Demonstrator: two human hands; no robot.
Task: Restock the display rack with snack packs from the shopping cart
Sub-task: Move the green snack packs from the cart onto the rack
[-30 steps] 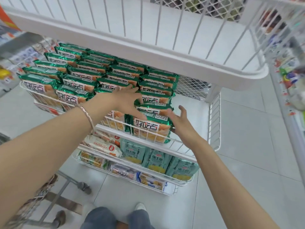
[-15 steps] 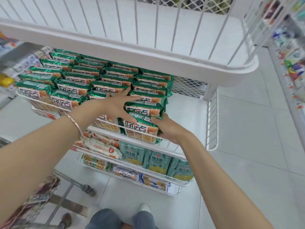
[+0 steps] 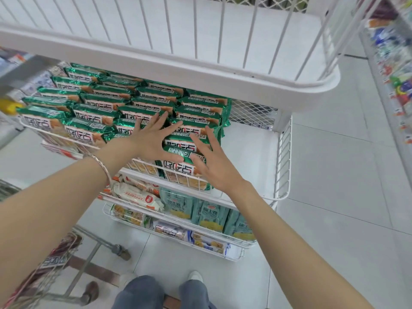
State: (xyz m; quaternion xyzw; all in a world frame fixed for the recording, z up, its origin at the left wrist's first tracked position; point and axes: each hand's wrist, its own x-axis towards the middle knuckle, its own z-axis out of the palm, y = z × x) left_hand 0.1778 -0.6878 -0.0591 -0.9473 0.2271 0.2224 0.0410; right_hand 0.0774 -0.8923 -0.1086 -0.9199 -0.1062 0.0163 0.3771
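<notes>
Rows of green snack packs (image 3: pixel 93 112) fill the left and middle of the white display rack's second tier (image 3: pixel 283 166). The rightmost column of green packs (image 3: pixel 198 117) stands between my two hands. My left hand (image 3: pixel 151 139) lies flat with spread fingers on the packs just left of that column. My right hand (image 3: pixel 211 161) rests with straight fingers against the front packs' right side. Neither hand grips anything. The shopping cart (image 3: pixel 51 264) shows at the lower left, holding a few packs.
The tier's right end (image 3: pixel 249 152) is bare white shelf. The empty top basket (image 3: pixel 200 70) overhangs the packs. Lower tiers hold teal packs (image 3: pixel 209 215) and white packs (image 3: pixel 138 197). Another stocked shelf (image 3: pixel 392 70) runs along the right. My feet stand below on the tiled floor.
Both hands have let go of the front packs they were gripping and now lie with straight fingers on the column. The view has shifted slightly closer.
</notes>
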